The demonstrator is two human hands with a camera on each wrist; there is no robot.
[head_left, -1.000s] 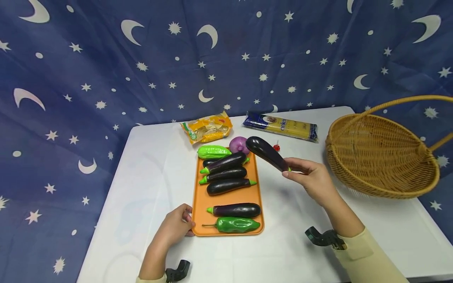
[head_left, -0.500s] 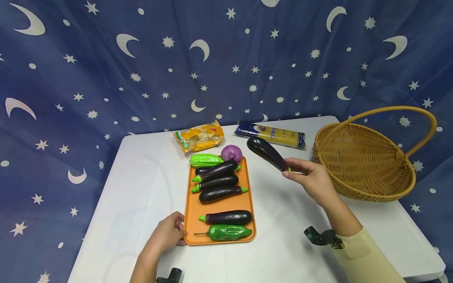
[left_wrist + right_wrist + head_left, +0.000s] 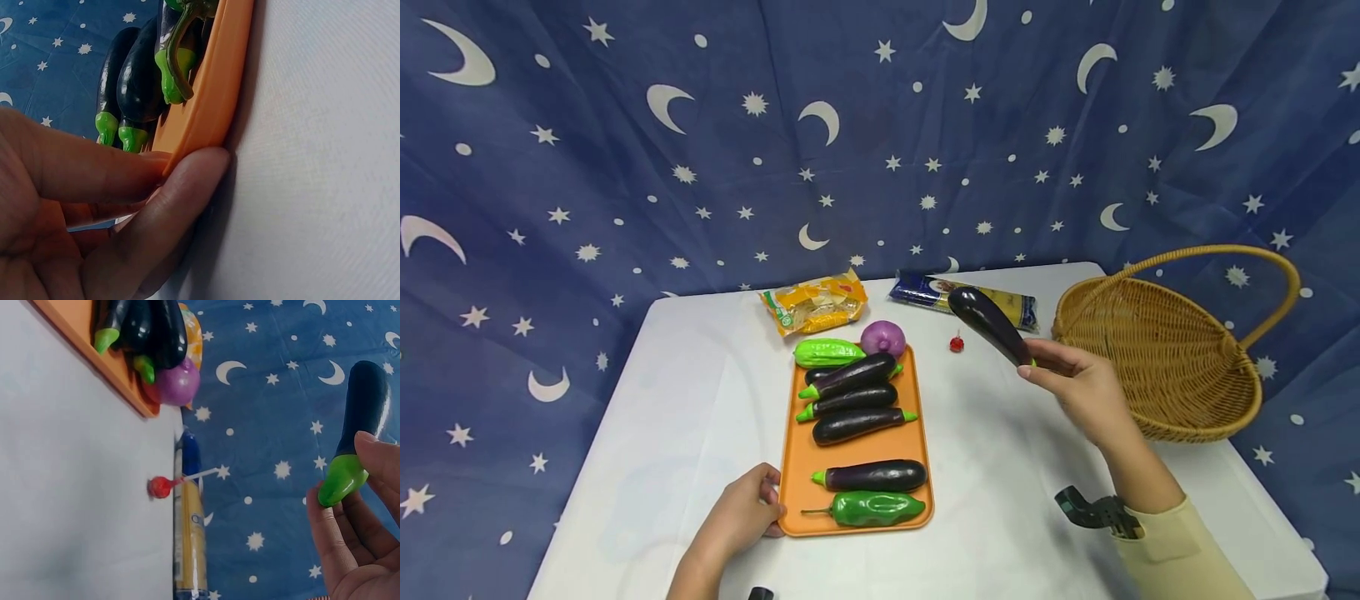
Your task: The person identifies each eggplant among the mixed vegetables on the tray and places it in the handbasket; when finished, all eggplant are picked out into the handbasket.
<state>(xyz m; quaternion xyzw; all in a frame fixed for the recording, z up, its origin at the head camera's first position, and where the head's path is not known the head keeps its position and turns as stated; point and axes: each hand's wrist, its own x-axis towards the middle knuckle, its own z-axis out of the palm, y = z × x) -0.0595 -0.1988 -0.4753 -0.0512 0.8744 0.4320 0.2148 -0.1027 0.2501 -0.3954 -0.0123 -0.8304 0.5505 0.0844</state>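
My right hand [image 3: 1086, 390] pinches an eggplant [image 3: 988, 323] by its green stem end, holding it tilted above the table, left of the basket. In the right wrist view, thumb and fingers press the green cap of that eggplant [image 3: 364, 412]. My left hand [image 3: 741, 510] grips the near left corner of an orange tray [image 3: 850, 452]; thumb and finger pinch its rim in the left wrist view. On the tray lie several eggplants [image 3: 874, 476], a green pepper [image 3: 877, 508], a light green ridged vegetable [image 3: 827, 352] and a purple onion [image 3: 883, 338].
A wicker basket [image 3: 1165, 358] with a tall handle stands tilted at the right. Behind the tray lie a yellow pasta bag [image 3: 817, 305] and a long spaghetti pack [image 3: 1018, 308]. A red lollipop [image 3: 957, 343] sits between tray and basket. A starry curtain [image 3: 850, 167] hangs behind.
The eggplant in my right hand has moved right, away from the tray and closer to the basket. My left hand stays at the tray corner. The head view has shifted.
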